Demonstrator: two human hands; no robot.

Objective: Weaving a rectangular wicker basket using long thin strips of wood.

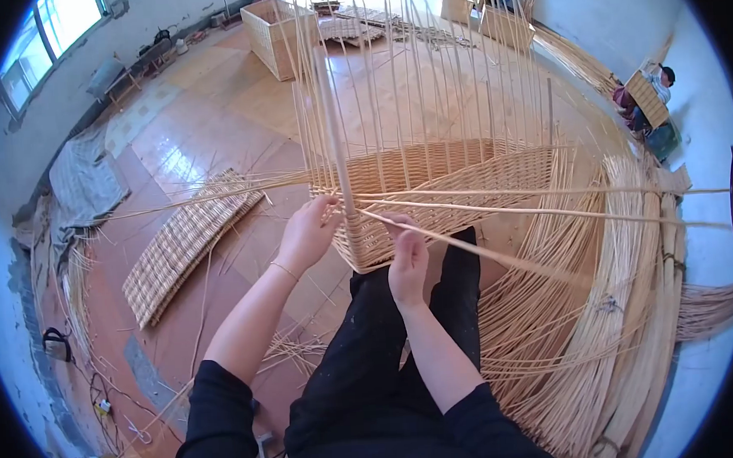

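A partly woven wicker basket stands before me, its near corner above my knees. Tall thin upright stakes rise from its walls, and a thicker corner post stands at the near left corner. My left hand is closed at that corner, fingertips against the weave beside the post; what they pinch is hidden. Just right of the corner, my right hand pinches a pale wicker rod, which runs out to the right and blurs toward its end. Two more loose rods stretch rightward above it.
A woven panel lies on the floor at left. Bundles of long wicker rods cover the right side. A rectangular basket stands at the back. Against the right wall sits another person holding a woven piece. Cords trail at lower left.
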